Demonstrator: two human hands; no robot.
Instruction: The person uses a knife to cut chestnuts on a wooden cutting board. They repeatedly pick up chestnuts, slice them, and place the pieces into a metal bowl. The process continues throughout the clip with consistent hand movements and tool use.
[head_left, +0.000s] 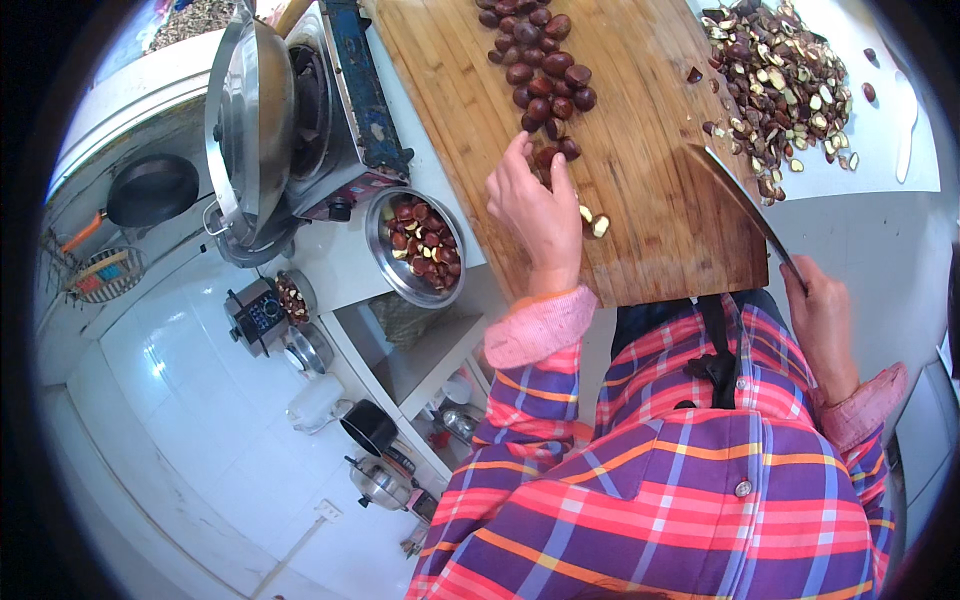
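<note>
On the wooden cutting board (660, 97) lies a long heap of whole brown chestnuts (556, 66). My left hand (536, 214) is at the near end of this heap, thumb and fingers apart around a chestnut (547, 157); whether they touch it is hard to tell. Just right of my left wrist lie cut chestnut pieces (600, 226) with pale flesh showing. My right hand (819, 319) grips a kitchen knife (752, 212) by its handle. Its blade, seen nearly edge-on, slants over the board's right side.
A metal bowl (373, 251) of cut chestnuts stands left of the board. Beyond it is a gas stove (319, 187) with a large wok (255, 127) tilted up. At right, chestnut trimmings (787, 90) are piled on a white sheet beside a white plastic spoon (907, 124).
</note>
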